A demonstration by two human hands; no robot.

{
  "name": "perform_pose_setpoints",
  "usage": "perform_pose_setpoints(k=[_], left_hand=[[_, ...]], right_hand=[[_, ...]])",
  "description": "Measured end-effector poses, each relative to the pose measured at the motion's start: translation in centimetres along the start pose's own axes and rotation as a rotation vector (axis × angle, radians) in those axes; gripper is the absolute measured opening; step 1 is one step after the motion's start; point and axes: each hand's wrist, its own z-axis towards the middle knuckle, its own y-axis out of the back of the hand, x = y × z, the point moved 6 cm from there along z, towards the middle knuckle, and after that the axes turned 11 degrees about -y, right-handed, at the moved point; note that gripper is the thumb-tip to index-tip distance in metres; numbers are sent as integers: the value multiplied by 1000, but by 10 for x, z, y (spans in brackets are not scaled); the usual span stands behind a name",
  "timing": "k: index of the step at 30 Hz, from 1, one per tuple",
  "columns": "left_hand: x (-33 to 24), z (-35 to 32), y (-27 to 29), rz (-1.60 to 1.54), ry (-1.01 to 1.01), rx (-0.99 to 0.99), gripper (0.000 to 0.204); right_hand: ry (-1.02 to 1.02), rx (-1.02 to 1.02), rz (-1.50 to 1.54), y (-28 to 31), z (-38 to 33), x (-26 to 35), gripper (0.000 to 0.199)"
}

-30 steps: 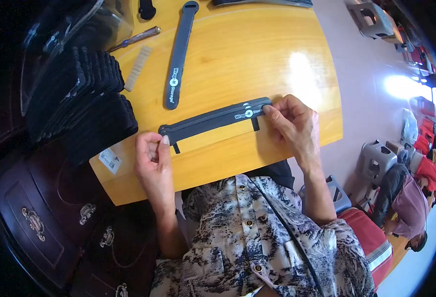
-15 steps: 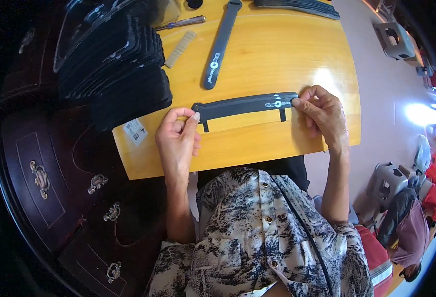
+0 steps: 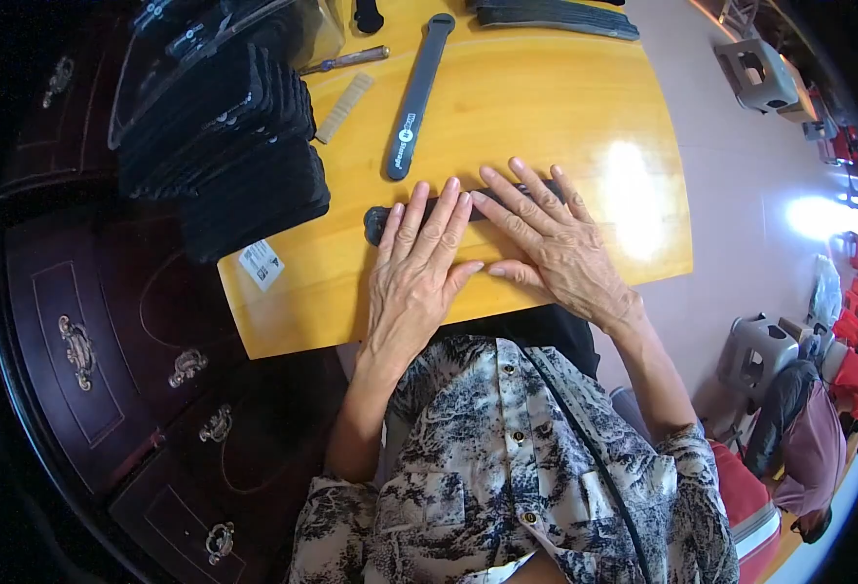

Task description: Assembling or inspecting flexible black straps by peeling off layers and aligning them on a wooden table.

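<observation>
A black strap (image 3: 376,225) lies across the yellow tabletop (image 3: 585,117) close to the near edge. Both my hands rest flat over it, hiding most of its length; its rounded left end pokes out. My left hand (image 3: 411,282) has its fingers stretched over the left half. Over the right half lies my right hand (image 3: 567,251), fingers spread and thumb reaching toward the left thumb. Neither hand grips anything. Beyond them a second dark strap (image 3: 417,102) with pale print lies lengthwise, its slotted end farthest away.
At left stands a tall stack of black flat pieces (image 3: 239,136). Near it lie a ribbed tan strip (image 3: 345,108), a slim tool with a handle (image 3: 356,58) and a white label (image 3: 261,265). More dark straps (image 3: 556,19) are piled at the far edge. A grey stool (image 3: 758,76) stands at right.
My fingers have let go of the strap's two ends. Both hands have moved inward and now lie flat on top of the strap. The view has shifted slightly.
</observation>
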Motion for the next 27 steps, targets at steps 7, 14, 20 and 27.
perform_pose_setpoints(k=[7, 14, 20, 27], left_hand=[[4, 0, -11, 22, -10, 97, 73], [2, 0, -14, 3, -7, 117, 71], [6, -1, -12, -37, -2, 94, 66], [18, 18, 22, -44, -19, -210, 43]], right_hand=[[60, 111, -38, -8, 0, -6, 69], [72, 132, -44, -8, -4, -8, 69], [24, 110, 29, 1, -4, -22, 71], [-45, 37, -58, -8, -9, -40, 71]])
